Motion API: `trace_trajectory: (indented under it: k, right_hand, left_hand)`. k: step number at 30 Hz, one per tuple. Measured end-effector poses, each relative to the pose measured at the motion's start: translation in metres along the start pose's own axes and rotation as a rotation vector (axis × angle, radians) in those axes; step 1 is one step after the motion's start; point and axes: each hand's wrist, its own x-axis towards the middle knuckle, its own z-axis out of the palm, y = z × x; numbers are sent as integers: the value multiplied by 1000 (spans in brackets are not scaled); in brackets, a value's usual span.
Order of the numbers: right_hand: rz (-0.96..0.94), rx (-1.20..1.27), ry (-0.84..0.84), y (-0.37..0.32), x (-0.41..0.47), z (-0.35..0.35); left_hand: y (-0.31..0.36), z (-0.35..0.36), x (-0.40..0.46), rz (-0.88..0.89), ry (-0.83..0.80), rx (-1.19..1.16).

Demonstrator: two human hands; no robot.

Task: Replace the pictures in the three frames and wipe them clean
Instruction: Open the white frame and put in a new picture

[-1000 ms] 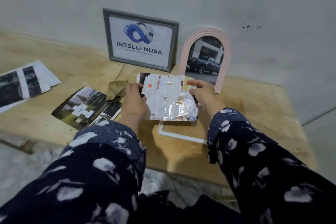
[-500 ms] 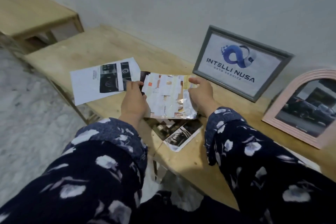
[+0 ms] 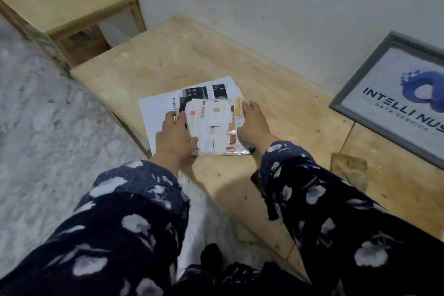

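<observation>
Hands, left hand [image 3: 173, 136] and right hand [image 3: 252, 125], grip a taped picture [image 3: 212, 127] over the table [image 3: 240, 60]. Gray frame [image 3: 394, 101] looks filled; wiping seems left.

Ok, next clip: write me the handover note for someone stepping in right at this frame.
Left hand: grips the left edge of the taped picture sheet.
Right hand: grips its right edge.
The sheet is held low over a printed paper on the wooden table.
Grey frame leans on the wall at right, with a logo print inside. A cloth lies in front of it.
Done: cannot tell from this view.
Left: set the sheet down; the other frames are out of sight, so check them, then wipe.
</observation>
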Motion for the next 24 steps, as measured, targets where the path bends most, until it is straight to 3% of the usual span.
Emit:
trace_trajectory:
  k: [3, 11, 15, 19, 24]
  right_hand:
    - [25, -82, -43, -4, 9, 10]
    - [-32, -530, 63, -5, 8, 25]
    - [9, -396, -94, -4, 5, 19]
    - [-23, -150, 84, 15, -14, 6]
    - [104, -117, 151, 52, -55, -12]
  left_hand:
    - [-13, 7, 12, -19, -49, 106]
    - [-14, 15, 14, 25, -44, 266]
    - [-5, 11, 15, 9, -84, 331]
    - [14, 9, 10, 31, -63, 347]
    - [55, 25, -4, 186, -90, 275]
